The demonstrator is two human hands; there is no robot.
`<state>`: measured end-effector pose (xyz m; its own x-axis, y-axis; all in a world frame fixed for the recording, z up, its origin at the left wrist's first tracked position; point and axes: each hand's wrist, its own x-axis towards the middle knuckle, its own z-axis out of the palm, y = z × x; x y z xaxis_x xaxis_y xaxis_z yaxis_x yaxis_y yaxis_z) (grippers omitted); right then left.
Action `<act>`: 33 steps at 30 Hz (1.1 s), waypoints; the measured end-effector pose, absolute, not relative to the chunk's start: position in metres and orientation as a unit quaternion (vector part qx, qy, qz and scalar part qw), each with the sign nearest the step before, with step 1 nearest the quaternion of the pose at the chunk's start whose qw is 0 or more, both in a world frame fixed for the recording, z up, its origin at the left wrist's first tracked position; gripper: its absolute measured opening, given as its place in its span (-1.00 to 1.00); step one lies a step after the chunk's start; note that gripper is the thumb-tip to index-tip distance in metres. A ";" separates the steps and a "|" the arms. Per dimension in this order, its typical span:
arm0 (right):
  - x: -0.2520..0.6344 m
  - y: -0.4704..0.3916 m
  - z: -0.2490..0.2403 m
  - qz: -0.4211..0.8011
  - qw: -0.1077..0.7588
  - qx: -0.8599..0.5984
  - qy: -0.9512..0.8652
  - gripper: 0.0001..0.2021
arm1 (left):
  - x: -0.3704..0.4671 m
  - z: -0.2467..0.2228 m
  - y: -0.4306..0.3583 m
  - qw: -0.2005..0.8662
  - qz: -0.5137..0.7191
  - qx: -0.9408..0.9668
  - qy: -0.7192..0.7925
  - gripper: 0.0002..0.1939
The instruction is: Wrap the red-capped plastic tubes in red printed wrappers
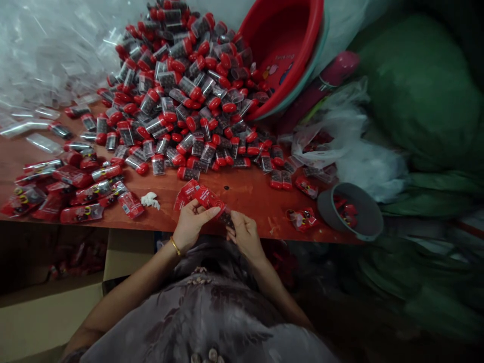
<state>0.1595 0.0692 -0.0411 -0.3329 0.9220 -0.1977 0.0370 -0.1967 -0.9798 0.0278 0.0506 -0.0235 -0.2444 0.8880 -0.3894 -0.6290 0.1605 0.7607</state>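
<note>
My left hand (192, 225) is closed on several red printed plastic sleeves (189, 192), which fan out past the fingers over the table edge. Between the two hands is a small clear tube (226, 218) with dark contents, pinched by my right hand (246, 236). The tube's upper left end meets a red sleeve at my left thumb; whether it is inside the sleeve I cannot tell. Beyond the hands rises a big heap of clear tubes with red caps (166, 80). Tubes in red printed sleeves (81, 189) lie piled at the left.
A red basin (282, 45) leans at the heap's right. A grey bowl (327, 204) with red pieces stands at the table's right edge, near a red printed packet (302, 219). Crumpled white tissue (150, 200) lies left of my hands. Below the left edge is a cardboard box (49, 312).
</note>
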 end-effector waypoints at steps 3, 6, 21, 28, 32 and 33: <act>0.152 0.063 -0.042 0.538 0.393 -0.465 -0.583 -0.55 | 0.033 -0.025 0.049 0.612 0.637 0.105 0.457 -0.57; 0.149 0.059 -0.044 0.517 0.401 -0.457 -0.602 -0.54 | 0.033 -0.025 0.048 0.608 0.642 0.117 0.453 -0.56; 0.140 0.055 -0.042 0.528 0.405 -0.448 -0.596 -0.54 | 0.033 -0.022 0.046 0.562 0.651 0.174 0.480 -0.66; 0.132 0.055 -0.038 0.621 0.369 -0.435 -0.538 -0.53 | 0.035 -0.022 0.046 0.597 0.617 0.175 0.481 -0.68; 0.128 0.054 -0.038 0.638 0.364 -0.427 -0.527 -0.53 | 0.035 -0.017 0.045 0.609 0.610 0.166 0.479 -0.62; 0.128 0.054 -0.038 0.612 0.376 -0.427 -0.550 -0.54 | 0.034 -0.015 0.046 0.598 0.630 0.155 0.471 -0.62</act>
